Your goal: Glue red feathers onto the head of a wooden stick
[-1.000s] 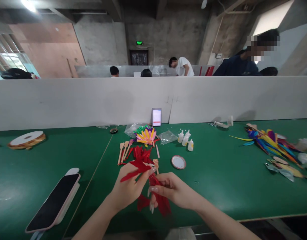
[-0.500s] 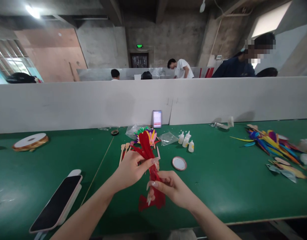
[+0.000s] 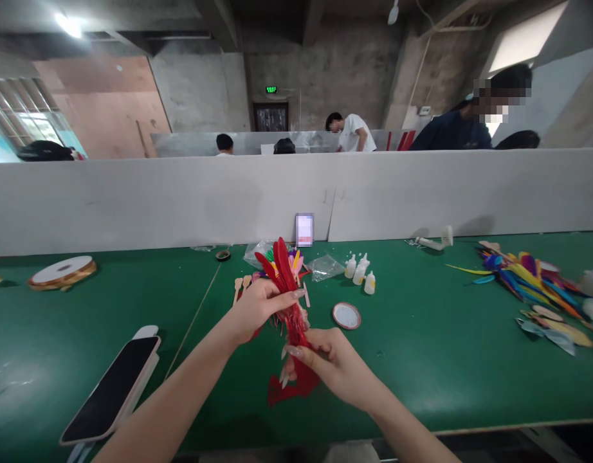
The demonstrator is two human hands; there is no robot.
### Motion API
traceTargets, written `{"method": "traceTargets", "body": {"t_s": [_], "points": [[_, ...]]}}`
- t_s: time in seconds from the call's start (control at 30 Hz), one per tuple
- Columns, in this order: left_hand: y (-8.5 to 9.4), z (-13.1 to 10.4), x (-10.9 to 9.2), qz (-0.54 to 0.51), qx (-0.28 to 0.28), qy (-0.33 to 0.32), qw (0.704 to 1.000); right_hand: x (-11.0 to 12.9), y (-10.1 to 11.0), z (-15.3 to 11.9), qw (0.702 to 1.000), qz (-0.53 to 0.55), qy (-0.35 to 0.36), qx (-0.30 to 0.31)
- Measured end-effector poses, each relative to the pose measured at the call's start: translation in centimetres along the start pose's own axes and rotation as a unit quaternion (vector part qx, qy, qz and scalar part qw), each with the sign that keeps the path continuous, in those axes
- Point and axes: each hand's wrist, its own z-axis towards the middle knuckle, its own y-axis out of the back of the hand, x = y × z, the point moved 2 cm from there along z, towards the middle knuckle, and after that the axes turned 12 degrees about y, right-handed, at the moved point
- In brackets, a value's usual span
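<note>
Head view: over the table [image 3: 446, 360], both forearms [image 3: 181, 386] are slanting inward. The left hand [image 3: 258, 308] is showing its back, thumb and fingers pinching the red feathers [image 3: 294, 329] partway up; the right hand [image 3: 334, 361] (nearer the body, thumb uppermost) is gripping them lower. The feathers are spanning both hands, a lid [image 3: 346, 316] lying just beyond.

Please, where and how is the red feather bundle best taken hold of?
The red feather bundle is probably best pinched at its narrow middle, from the left or right side: there it gathers closely, while feather tips fan out above and loose red ends spread below. The left hand grips it just above this part, from the left; the right hand, just below, from the right.
</note>
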Motion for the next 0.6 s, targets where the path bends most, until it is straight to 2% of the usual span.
{"method": "traceTargets", "body": {"t_s": [0.2,0.4,0.5,0.6], "points": [[-0.5,0.9,0.8,-0.116,0.038,0.065,0.99,-0.3,-0.5,-0.1,0.999,0.046,-0.013,-0.02],[-0.6,0.7,0.8,-0.109,0.076,0.091,0.987,0.8,-1.4,-0.7,0.998,0.039,-0.021,-0.036],[-0.9,0.4,0.8,-0.109,0.117,0.102,0.982,1.4,-1.8,-1.3,1.0,0.017,-0.01,-0.021],[-1.2,-0.1,0.3,-0.096,0.129,0.095,0.982,2.0,-1.8,-1.7,1.0,-0.023,0.011,0.001]]}}
